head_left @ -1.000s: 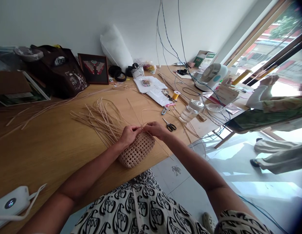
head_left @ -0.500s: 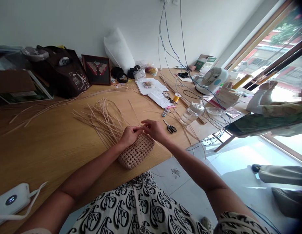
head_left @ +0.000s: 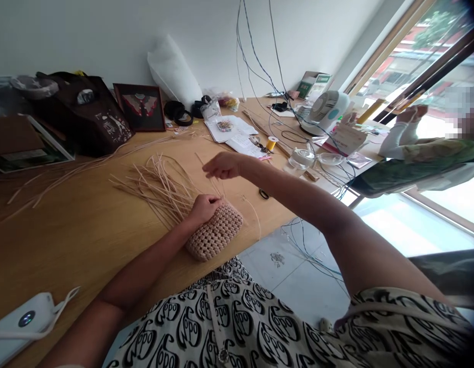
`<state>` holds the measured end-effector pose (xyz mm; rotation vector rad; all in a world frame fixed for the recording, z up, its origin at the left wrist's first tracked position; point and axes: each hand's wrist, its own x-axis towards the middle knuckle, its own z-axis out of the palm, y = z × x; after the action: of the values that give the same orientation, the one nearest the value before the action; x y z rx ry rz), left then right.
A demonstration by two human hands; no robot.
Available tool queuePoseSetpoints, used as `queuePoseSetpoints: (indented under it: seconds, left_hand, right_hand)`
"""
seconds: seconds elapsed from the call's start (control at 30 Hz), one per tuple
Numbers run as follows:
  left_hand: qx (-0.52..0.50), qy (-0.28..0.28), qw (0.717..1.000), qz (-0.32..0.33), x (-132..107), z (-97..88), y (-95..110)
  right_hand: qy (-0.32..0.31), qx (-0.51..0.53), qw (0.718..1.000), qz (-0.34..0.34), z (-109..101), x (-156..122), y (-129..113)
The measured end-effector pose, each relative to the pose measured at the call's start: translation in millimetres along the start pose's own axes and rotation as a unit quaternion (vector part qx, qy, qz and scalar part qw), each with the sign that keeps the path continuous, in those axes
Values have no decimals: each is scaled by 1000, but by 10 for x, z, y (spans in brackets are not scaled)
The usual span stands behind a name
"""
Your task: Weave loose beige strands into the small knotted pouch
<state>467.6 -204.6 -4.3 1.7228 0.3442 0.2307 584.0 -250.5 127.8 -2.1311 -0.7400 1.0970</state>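
Head view: woven cane panel (head_left: 214, 231) lying flat on wooden table (head_left: 76, 255), near the table edge, with loose cane strands (head_left: 156, 189) fanning out from its upper side. Probably light and fairly stiff; strands likely springy and slippery, so best held by the dense weave. Left hand (head_left: 204, 210) on the upper edge, fingers curled closed over the weave. Right hand (head_left: 223, 165) raised above the strands, fingers narrowly together; any strand held: impossible to tell. Surface knobby, pale, in tight rows.
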Motion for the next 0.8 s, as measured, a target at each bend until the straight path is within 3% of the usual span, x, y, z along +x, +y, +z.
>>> queuePoseSetpoints:
  seconds: [0.1, 0.2, 0.3, 0.47, 0.6, 0.8]
  left_hand:
    - [-90, -28, 993, -75, 8, 7, -18]
    - [-182, -69, 970, -146, 20, -12, -26]
    - [-230, -91, 953, -175, 29, -48, -22]
    - [-258, -106, 942, -186, 27, -92, 13]
    - [-268, -99, 939, -190, 32, -91, 57]
    - [-290, -29, 933, -212, 97, -70, 42]
  right_hand:
    - [45, 182, 972, -145, -186, 74, -199]
    - [98, 173, 947, -251, -229, 89, -252]
    - [133, 63, 954, -261, -122, 64, -86]
    - [141, -132, 945, -262, 68, -95, 416]
    - [114, -307, 912, -247, 134, -258, 702]
    - [104, -427, 865, -242, 328, -344, 826]
